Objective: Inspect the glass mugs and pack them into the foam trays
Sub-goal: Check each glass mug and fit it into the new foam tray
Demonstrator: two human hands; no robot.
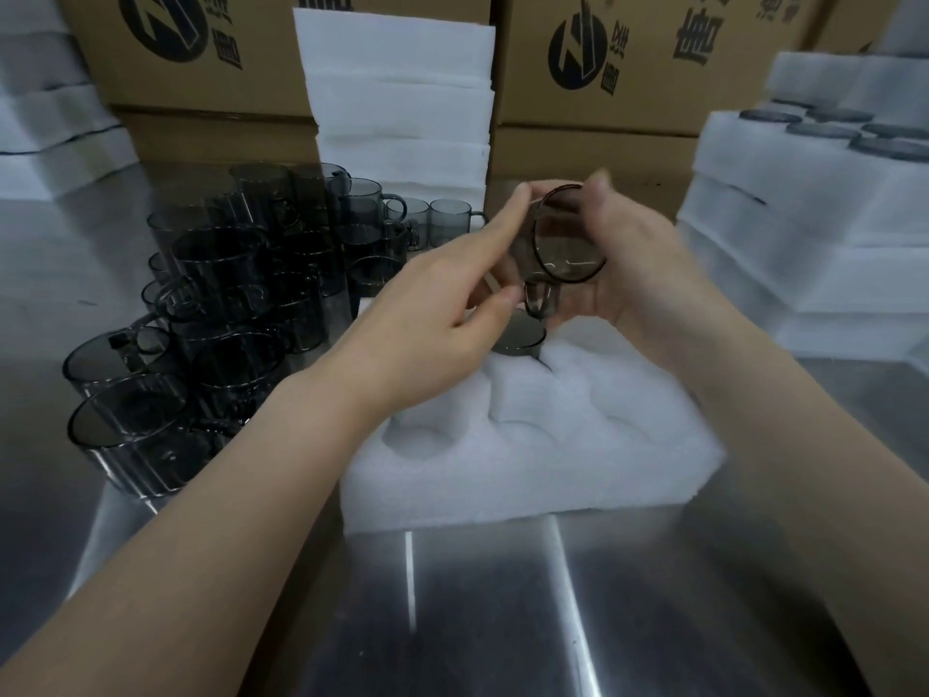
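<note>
Smoky glass mug [568, 238], blurred, gripped by left hand [432, 314] and right hand [648, 274].

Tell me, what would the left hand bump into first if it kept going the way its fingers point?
The glass mug: the left hand already touches its rim with a fingertip. Past the mug it would probably meet the right hand, though depth is hard to judge here.
</note>
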